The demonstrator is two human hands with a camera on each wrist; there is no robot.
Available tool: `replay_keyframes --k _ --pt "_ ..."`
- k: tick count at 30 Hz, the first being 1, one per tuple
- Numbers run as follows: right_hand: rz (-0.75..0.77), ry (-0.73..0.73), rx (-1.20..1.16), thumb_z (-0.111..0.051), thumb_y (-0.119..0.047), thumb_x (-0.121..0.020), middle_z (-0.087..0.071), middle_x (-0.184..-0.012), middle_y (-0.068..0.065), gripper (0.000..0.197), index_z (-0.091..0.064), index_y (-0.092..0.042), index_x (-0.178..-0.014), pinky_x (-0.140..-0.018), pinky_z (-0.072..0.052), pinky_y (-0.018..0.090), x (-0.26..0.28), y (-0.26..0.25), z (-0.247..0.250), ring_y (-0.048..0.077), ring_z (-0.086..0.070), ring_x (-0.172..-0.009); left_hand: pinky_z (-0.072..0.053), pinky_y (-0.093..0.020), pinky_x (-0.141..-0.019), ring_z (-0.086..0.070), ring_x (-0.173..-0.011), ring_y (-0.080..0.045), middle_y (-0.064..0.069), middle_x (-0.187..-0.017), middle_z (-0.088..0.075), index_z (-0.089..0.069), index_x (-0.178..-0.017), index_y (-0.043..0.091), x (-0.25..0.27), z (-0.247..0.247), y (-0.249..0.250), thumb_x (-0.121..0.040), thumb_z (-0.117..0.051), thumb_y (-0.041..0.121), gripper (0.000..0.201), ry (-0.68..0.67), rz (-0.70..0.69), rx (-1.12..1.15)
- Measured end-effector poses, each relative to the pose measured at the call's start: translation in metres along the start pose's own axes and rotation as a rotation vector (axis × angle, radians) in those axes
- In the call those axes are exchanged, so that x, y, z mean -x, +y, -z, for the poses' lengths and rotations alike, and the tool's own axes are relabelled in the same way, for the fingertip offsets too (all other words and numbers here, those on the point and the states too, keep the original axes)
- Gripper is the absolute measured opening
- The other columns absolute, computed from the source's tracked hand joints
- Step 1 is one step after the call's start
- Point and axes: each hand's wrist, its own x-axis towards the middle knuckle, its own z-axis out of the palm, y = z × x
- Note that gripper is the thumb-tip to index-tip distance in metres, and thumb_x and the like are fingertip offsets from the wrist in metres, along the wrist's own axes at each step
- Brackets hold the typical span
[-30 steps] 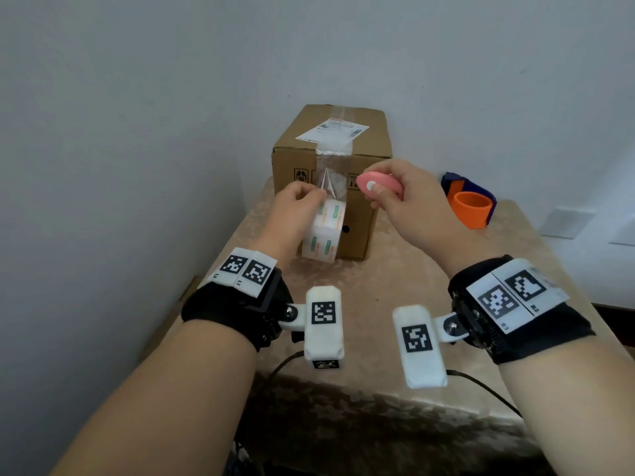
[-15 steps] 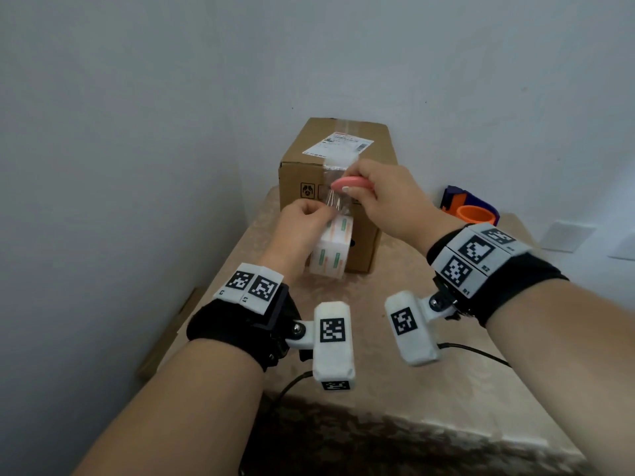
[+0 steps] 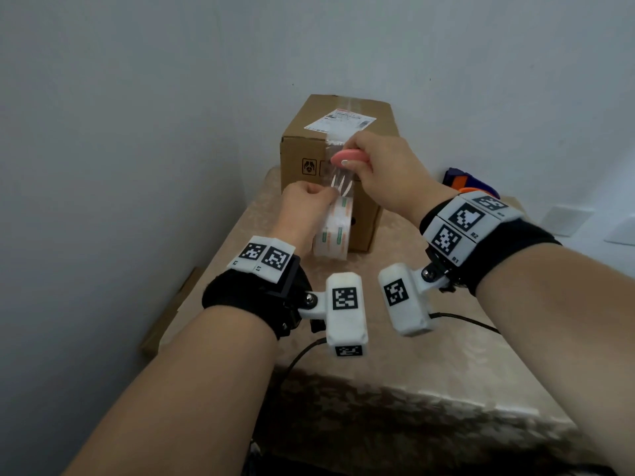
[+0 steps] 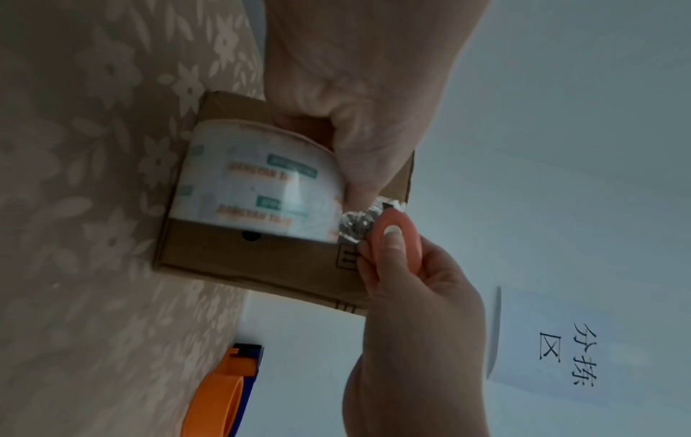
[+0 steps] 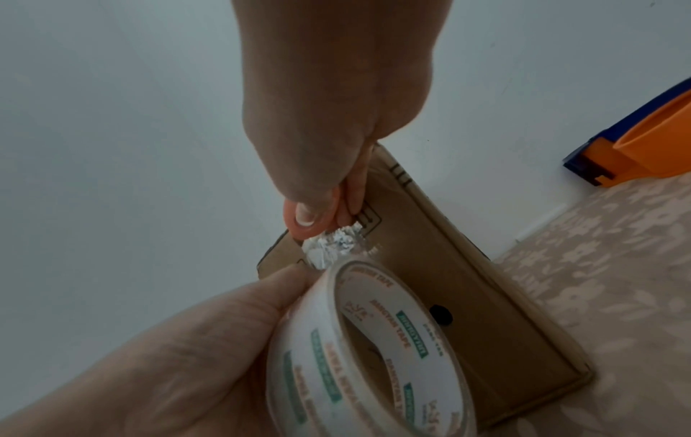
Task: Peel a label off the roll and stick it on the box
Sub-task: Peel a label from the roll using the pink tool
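A brown cardboard box (image 3: pixel 300 149) stands at the back of the table with a white printed label (image 3: pixel 343 120) on its top. My left hand (image 3: pixel 305 206) grips a roll of clear tape (image 3: pixel 335 231) with orange and green print, held just in front of the box. A short strip of clear tape (image 3: pixel 340 183) runs from the roll up towards the box edge. My right hand (image 3: pixel 381 170) pinches a small pink cutter (image 3: pixel 347 157) against that strip. In the wrist views the strip is crumpled (image 4: pixel 359 221) between the roll (image 5: pixel 359 354) and the cutter (image 5: pixel 295 227).
An orange and blue tape dispenser (image 3: pixel 476 183) sits at the back right of the table (image 3: pixel 412 372), which has a beige floral cloth. Walls close in on the left and behind. A paper sign (image 4: pixel 542 354) hangs on the wall. Thin cables trail over the near edge.
My right hand has carried the pink cutter leftwards onto the tape strip above the roll. The strip now looks bunched. My left hand keeps the roll in nearly the same place.
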Motion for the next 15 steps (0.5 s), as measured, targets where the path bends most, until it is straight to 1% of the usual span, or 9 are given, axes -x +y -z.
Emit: replay_keyframes --k 1,3,5,7,9,10,12,14,15 --pt "0.003 -0.003 0.010 -0.051 -0.019 -0.095 -0.066 -0.102 -0.001 0.018 -0.061 -0.009 -0.107 -0.058 -0.028 0.005 0.000 0.000 0.000 0.002 -0.048 -0.078 -0.045 -0.023 -0.053 -0.056 -0.059 -0.013 -0.007 -0.082 -0.065 -0.062 -0.092 0.009 -0.001 -0.001 -0.001 -0.087 -0.061 0.021 0.013 0.012 -0.002 0.010" --pt "0.013 -0.012 0.042 -0.050 -0.019 -0.095 -0.067 -0.103 -0.001 0.017 -0.061 -0.011 -0.106 -0.056 -0.027 0.006 0.003 0.000 -0.001 -0.006 -0.043 -0.069 -0.045 -0.023 -0.053 -0.058 -0.062 -0.013 -0.003 -0.083 -0.064 -0.059 -0.095 0.011 -0.002 -0.002 -0.003 -0.087 -0.060 0.021 0.012 0.016 0.002 0.035" --pt "0.013 -0.026 0.094 -0.050 -0.019 -0.096 -0.068 -0.107 -0.002 0.018 -0.061 -0.012 -0.108 -0.056 -0.026 0.006 0.006 -0.001 -0.002 -0.008 -0.042 -0.073 -0.045 -0.024 -0.052 -0.058 -0.063 -0.014 -0.004 -0.083 -0.063 -0.059 -0.099 0.010 -0.002 -0.002 -0.006 -0.090 -0.055 0.021 0.015 0.012 0.018 0.070" --pt "0.014 -0.045 0.162 -0.049 -0.018 -0.096 -0.068 -0.110 -0.003 0.017 -0.060 -0.013 -0.109 -0.059 -0.031 0.010 0.012 -0.001 -0.004 -0.002 -0.048 -0.084 -0.045 -0.023 -0.049 -0.058 -0.061 -0.015 -0.006 -0.082 -0.063 -0.059 -0.102 0.007 -0.002 -0.001 -0.006 -0.092 -0.049 0.019 0.018 -0.004 0.045 0.133" --pt "0.034 -0.067 0.227 -0.050 -0.016 -0.095 -0.068 -0.111 -0.004 0.016 -0.058 -0.014 -0.109 -0.070 -0.038 0.018 0.016 0.001 -0.007 0.007 -0.058 -0.094 -0.044 -0.020 -0.044 -0.058 -0.059 -0.014 -0.006 -0.080 -0.062 -0.058 -0.103 0.007 -0.003 -0.001 -0.006 -0.093 -0.046 0.018 0.020 -0.020 0.067 0.165" --pt "0.046 -0.072 0.253 -0.051 -0.014 -0.094 -0.068 -0.112 -0.003 0.016 -0.057 -0.014 -0.109 -0.072 -0.041 0.022 0.018 0.001 -0.009 0.012 -0.061 -0.098 -0.044 -0.021 -0.044 -0.059 -0.059 -0.014 -0.006 -0.081 -0.063 -0.058 -0.103 0.008 -0.002 -0.001 -0.006 -0.093 -0.046 0.019 0.019 -0.020 0.068 0.156" --pt "0.060 -0.067 0.288 -0.051 -0.012 -0.092 -0.067 -0.112 -0.001 0.016 -0.056 -0.014 -0.108 -0.075 -0.047 0.028 0.018 0.001 -0.011 0.017 -0.063 -0.100 -0.046 -0.022 -0.047 -0.061 -0.063 -0.013 -0.005 -0.087 -0.064 -0.055 -0.106 0.010 -0.003 -0.001 -0.007 -0.094 -0.047 0.020 0.018 -0.002 0.061 0.149" --pt "0.074 -0.057 0.324 -0.052 -0.012 -0.092 -0.067 -0.110 0.001 0.015 -0.056 -0.014 -0.106 -0.074 -0.048 0.029 0.017 -0.001 -0.013 0.019 -0.064 -0.098 -0.047 -0.024 -0.051 -0.061 -0.066 -0.014 -0.007 -0.091 -0.064 -0.052 -0.108 0.010 -0.004 -0.002 -0.008 -0.093 -0.049 0.019 0.018 0.018 0.052 0.152" --pt "0.084 -0.053 0.340 -0.052 -0.012 -0.092 -0.067 -0.108 0.002 0.015 -0.056 -0.013 -0.106 -0.073 -0.047 0.029 0.016 -0.002 -0.014 0.020 -0.064 -0.097 -0.047 -0.025 -0.052 -0.061 -0.067 -0.015 -0.008 -0.093 -0.064 -0.051 -0.106 0.011 -0.004 -0.003 -0.008 -0.093 -0.049 0.019 0.016 0.024 0.049 0.148"
